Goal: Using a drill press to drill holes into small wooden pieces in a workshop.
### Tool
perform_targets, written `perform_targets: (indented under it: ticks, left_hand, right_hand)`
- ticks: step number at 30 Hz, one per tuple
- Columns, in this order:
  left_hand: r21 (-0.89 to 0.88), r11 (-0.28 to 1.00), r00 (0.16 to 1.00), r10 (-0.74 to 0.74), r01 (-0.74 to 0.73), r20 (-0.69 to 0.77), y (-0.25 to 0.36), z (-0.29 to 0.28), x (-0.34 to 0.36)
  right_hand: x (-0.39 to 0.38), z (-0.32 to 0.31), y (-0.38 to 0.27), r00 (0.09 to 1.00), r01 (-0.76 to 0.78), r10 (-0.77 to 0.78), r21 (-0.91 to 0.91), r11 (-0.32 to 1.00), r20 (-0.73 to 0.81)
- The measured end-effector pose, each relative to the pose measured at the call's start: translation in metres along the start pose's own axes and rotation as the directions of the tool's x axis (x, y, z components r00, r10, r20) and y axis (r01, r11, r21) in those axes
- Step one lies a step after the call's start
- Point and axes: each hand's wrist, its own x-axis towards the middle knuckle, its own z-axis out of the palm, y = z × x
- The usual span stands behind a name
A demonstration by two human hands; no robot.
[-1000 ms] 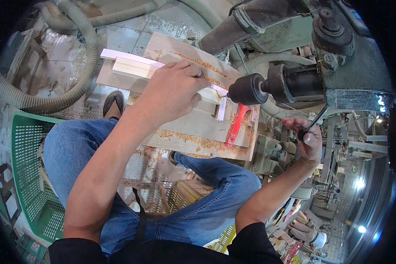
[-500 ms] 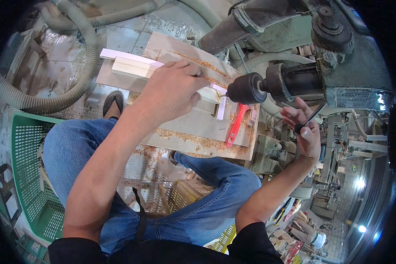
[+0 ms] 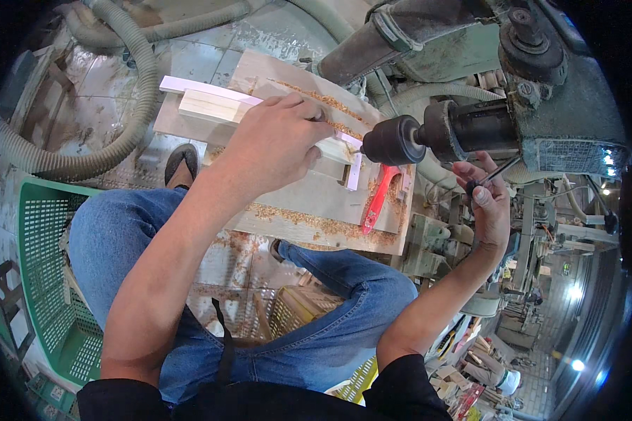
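Observation:
My left hand [image 3: 277, 144] is closed over a pale wooden strip [image 3: 207, 107], pressing it along a lilac-white straight fence [image 3: 179, 85] on the plywood work board [image 3: 281, 186]. Just right of those fingers, the black chuck [image 3: 390, 140] of a drilling machine points its bit at the strip's right end; whether the bit touches the wood I cannot tell. A short lilac-white stop piece [image 3: 354, 172] stands at that end. My right hand [image 3: 490, 207] has its thumb and fingers around the black knob [image 3: 472, 186] of the machine's thin metal lever [image 3: 502, 170].
A red-handled brush [image 3: 379, 200] lies right of the stop, among wood shavings [image 3: 309, 222]. Behind the board rises a thick dark pipe [image 3: 361, 49]. A green plastic basket [image 3: 56, 281] stands at my left, with a ribbed hose [image 3: 144, 77] beyond it. Another person [image 3: 498, 375] is far right.
My right hand and the lever's knob have moved up and slightly left. My left hand and the wooden strip stay in place.

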Motion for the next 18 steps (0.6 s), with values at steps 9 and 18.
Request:
perform_targets:
  ticks: [9,18]
  left_hand:
    - [-0.003,1.000,1.000,0.007,-0.007,-0.008,-0.001,0.001,0.000]
    - [-0.013,1.000,1.000,0.010,-0.010,-0.011,0.000,0.001,0.000]
  right_hand:
    - [0.023,0.013,0.021,0.975,0.074,-0.098,-0.124,0.990,-0.199]
    - [0.026,0.039,0.018,0.923,0.175,-0.247,-0.250,0.952,-0.294]
